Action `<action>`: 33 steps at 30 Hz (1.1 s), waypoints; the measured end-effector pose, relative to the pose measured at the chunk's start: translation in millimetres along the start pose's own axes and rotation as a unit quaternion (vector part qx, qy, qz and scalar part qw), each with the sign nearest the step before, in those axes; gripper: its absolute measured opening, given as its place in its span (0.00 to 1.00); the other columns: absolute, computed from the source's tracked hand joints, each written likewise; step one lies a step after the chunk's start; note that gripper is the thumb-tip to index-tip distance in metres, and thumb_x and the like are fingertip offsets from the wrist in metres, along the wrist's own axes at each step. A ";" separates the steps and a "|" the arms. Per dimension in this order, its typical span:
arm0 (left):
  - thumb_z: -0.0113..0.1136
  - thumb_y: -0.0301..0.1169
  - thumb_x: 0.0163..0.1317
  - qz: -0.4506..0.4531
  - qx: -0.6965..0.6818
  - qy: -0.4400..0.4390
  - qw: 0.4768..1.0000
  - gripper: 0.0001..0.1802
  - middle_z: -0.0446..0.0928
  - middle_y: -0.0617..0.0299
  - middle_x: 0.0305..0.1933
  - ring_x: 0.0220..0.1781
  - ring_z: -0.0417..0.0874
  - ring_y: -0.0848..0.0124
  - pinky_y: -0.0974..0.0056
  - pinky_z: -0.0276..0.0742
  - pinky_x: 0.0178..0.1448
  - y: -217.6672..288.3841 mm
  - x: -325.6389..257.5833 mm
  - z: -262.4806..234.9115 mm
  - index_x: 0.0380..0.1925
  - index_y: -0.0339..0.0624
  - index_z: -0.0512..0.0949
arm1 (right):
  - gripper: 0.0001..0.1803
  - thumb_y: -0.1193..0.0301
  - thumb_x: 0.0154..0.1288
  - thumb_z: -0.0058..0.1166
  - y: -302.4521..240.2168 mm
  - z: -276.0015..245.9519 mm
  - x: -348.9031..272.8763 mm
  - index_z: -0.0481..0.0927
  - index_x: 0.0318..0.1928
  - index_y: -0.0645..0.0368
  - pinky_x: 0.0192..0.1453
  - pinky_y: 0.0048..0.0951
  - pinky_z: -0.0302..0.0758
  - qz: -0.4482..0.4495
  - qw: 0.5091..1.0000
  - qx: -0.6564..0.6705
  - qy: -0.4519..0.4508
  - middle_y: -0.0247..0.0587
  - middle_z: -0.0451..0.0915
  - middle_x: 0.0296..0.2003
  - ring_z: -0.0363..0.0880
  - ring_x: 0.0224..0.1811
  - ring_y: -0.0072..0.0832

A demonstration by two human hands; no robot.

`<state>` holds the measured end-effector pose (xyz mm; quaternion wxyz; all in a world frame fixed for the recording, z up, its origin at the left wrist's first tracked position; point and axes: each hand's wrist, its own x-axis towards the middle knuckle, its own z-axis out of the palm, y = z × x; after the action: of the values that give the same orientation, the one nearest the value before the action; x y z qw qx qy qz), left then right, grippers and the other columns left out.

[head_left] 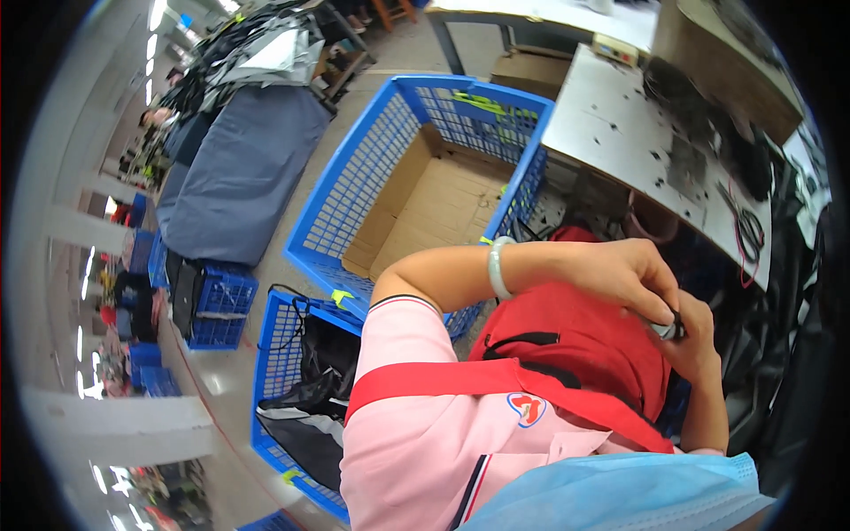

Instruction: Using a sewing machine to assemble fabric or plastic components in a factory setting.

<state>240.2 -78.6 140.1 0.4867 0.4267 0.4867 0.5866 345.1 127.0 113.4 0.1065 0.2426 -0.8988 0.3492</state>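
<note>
My left hand (630, 276), with a pale bangle (498, 267) on its wrist, reaches across my red apron (584, 341). Its fingers are closed on a small dark object with a silver part (668, 330). My right hand (697, 343) comes up from the lower right and pinches the same object from below. The two hands touch around it, just above my lap. What the object is stays too small and too covered to tell.
A large blue mesh crate (354, 190) lined with cardboard stands to my left. A second blue crate (270, 372) holds dark garments. A pale worktable (611, 115) carries dark pieces and scissors (749, 227). A grey-covered pile (248, 168) lies beyond.
</note>
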 end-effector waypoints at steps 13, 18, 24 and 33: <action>0.63 0.33 0.62 0.056 0.192 0.108 0.974 0.12 0.83 0.61 0.26 0.29 0.82 0.76 0.69 0.78 0.36 -41.4 -1.8 -18.8 0.38 0.34 0.84 | 0.13 0.77 0.46 0.65 -3.5 -22.8 12.9 0.75 0.33 0.65 0.35 0.38 0.70 0.127 0.981 -0.104 -0.105 0.53 0.73 0.27 0.75 0.31 0.50; 0.63 0.34 0.60 0.040 0.189 0.136 0.972 0.13 0.83 0.58 0.26 0.30 0.83 0.73 0.67 0.78 0.37 -24.3 -3.9 -15.0 0.38 0.34 0.84 | 0.14 0.78 0.45 0.64 -5.4 -31.4 16.7 0.73 0.33 0.64 0.35 0.38 0.70 0.113 0.978 -0.143 -0.100 0.52 0.73 0.27 0.75 0.32 0.49; 0.63 0.37 0.61 0.074 0.421 0.229 0.875 0.14 0.83 0.50 0.32 0.32 0.85 0.61 0.62 0.78 0.39 -42.9 28.0 -43.2 0.39 0.37 0.84 | 0.16 0.66 0.53 0.64 39.5 -39.2 29.1 0.72 0.34 0.61 0.39 0.45 0.72 0.097 0.964 -0.220 -0.117 0.53 0.77 0.30 0.77 0.37 0.53; 0.62 0.36 0.65 0.016 0.226 0.261 0.938 0.13 0.79 0.67 0.26 0.26 0.72 0.82 0.74 0.68 0.30 -30.5 108.1 -101.7 0.39 0.35 0.84 | 0.19 0.57 0.56 0.64 107.9 -86.7 59.4 0.78 0.41 0.57 0.38 0.46 0.73 0.159 0.947 -0.278 -0.036 0.53 0.79 0.27 0.79 0.35 0.51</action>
<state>128.4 13.7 96.4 0.2239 0.3653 0.7093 0.5597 240.9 233.2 136.2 0.0800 0.0698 -0.9904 0.0886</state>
